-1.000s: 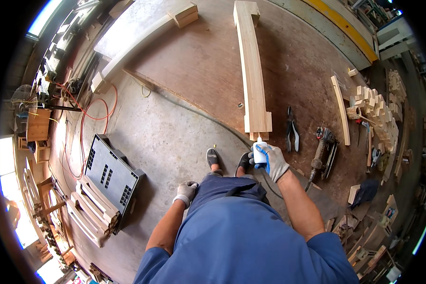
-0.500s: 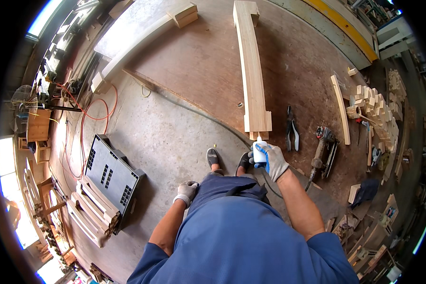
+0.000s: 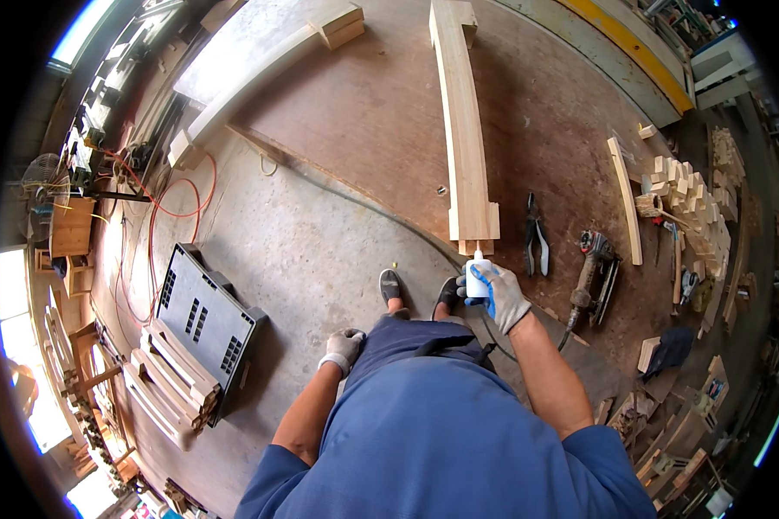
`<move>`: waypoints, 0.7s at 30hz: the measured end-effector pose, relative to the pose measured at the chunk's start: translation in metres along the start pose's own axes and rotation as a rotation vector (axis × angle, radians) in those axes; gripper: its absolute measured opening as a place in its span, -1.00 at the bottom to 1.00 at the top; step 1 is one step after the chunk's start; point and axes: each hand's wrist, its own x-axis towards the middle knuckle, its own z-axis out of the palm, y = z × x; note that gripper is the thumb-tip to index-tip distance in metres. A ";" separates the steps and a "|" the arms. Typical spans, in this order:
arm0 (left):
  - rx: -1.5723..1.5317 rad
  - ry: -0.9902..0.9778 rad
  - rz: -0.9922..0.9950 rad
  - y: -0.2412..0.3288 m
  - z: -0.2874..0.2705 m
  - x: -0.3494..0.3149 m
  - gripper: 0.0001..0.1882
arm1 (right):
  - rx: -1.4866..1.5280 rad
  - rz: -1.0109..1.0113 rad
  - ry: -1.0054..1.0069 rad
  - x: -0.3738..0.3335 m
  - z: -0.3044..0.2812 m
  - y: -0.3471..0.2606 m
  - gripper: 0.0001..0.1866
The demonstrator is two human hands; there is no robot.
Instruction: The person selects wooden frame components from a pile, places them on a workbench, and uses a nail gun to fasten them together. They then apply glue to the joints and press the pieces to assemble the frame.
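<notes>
White rounded bottle (image 3: 476, 282) sits gripped in gloved right hand (image 3: 505, 297); left hand (image 3: 344, 346) curls inward.

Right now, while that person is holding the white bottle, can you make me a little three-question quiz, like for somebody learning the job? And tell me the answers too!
1. Which of the person's hands grips the white squeeze bottle?
2. True or false: the left hand is gloved.
3. Fill in the blank: the ____ lie between the curved wooden beam and the nail gun.

Key: 1. The right hand. 2. True. 3. Pliers.
</notes>
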 end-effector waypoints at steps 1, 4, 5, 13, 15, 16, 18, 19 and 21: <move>-0.002 0.002 0.001 -0.001 0.000 0.001 -0.73 | -0.017 -0.007 0.003 0.000 -0.002 0.001 -0.62; 0.021 -0.003 0.007 0.005 -0.001 -0.003 -0.73 | 0.010 0.010 0.032 -0.001 -0.002 -0.001 -0.70; 0.023 -0.003 0.005 0.008 -0.002 -0.005 -0.73 | 0.018 0.013 0.031 -0.001 -0.002 -0.002 -0.70; 0.070 0.024 0.062 0.008 -0.001 -0.003 -0.77 | 0.014 0.002 0.000 0.003 -0.009 0.000 -0.60; 0.058 0.016 0.053 0.006 -0.001 -0.001 -0.77 | 0.024 0.006 -0.002 0.003 -0.009 0.001 -0.60; 0.051 0.012 0.047 0.005 0.000 0.000 -0.77 | 0.028 0.009 -0.004 0.002 -0.008 -0.001 -0.60; 0.055 0.018 0.048 0.004 0.000 0.000 -0.76 | 0.056 0.027 0.009 -0.001 -0.003 -0.005 -0.65; 0.056 0.021 0.051 0.005 0.000 0.000 -0.76 | 0.070 0.034 0.016 -0.003 -0.002 -0.007 -0.68; 0.065 0.001 0.024 0.012 -0.004 -0.004 -0.72 | 0.063 0.024 0.005 -0.001 -0.006 -0.003 -0.62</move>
